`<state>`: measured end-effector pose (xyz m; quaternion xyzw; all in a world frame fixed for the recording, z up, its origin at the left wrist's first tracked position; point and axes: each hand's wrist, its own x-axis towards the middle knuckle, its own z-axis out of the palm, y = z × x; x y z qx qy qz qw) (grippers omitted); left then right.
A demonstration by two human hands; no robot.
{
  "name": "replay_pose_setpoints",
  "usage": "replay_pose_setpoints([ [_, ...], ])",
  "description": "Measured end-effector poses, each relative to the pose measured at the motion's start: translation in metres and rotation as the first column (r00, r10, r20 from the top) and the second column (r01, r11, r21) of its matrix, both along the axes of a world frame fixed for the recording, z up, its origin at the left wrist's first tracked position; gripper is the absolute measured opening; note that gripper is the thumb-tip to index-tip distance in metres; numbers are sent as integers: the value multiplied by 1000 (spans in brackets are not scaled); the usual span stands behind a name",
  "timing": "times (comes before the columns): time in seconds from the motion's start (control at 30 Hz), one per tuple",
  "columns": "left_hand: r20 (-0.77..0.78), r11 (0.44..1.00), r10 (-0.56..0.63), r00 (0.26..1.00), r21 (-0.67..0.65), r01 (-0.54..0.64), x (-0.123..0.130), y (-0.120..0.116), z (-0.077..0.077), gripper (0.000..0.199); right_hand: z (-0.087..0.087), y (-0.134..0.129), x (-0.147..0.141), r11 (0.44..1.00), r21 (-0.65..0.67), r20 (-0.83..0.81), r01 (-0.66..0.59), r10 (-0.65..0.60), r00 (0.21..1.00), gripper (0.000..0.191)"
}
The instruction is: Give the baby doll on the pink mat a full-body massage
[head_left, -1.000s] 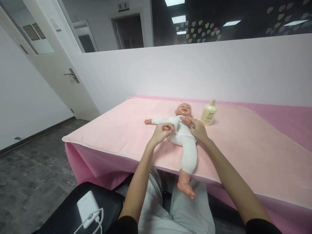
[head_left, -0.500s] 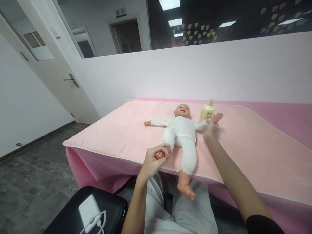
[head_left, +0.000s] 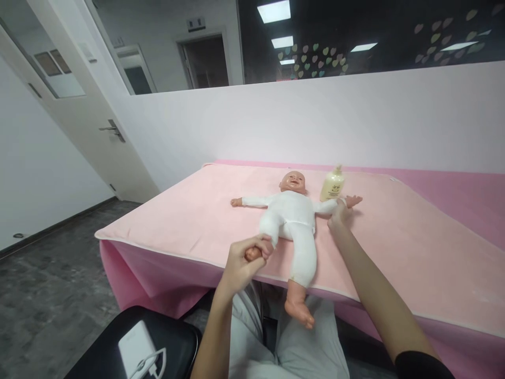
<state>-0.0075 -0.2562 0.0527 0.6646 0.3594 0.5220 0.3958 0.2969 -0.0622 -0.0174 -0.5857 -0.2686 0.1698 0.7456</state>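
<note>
A baby doll with a white cloth body lies face up on the pink cover, head toward the wall. My left hand is wrapped round the doll's foot on the left side of the view, and that leg is bent. At the right, my right hand grips the doll's white sleeve near its wrist, with the doll's spread fingers showing beyond. The other leg stretches toward me, its bare foot over the front edge. A yellowish pump bottle stands just behind the held arm.
A black seat at the lower left bears a white device with a cable. My legs are under the table's front edge. A white wall rises behind the table; a door is at the left.
The whole view has shifted slightly. My left hand and the doll's held foot have moved a little to the left; the doll's held arm lies slightly lower beside the bottle. Both grips persist.
</note>
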Motion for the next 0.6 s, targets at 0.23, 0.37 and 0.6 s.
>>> replay_pose_setpoints([
  [0.23, 77, 999, -33, 996, 34, 30, 27, 94, 6, 7, 26, -29, -35, 987, -46, 620, -152, 148, 771, 67],
  [0.37, 126, 997, -1, 992, -70, 10, 31, 120, 1, 12, 27, -37, -49, 923, -276, 888, -267, 352, 297, 56],
  [0.6, 65, 996, 32, 997, 85, -38, 28, 96, -8, 7, 28, -36, -48, 932, -230, 857, -280, 330, 396, 61],
])
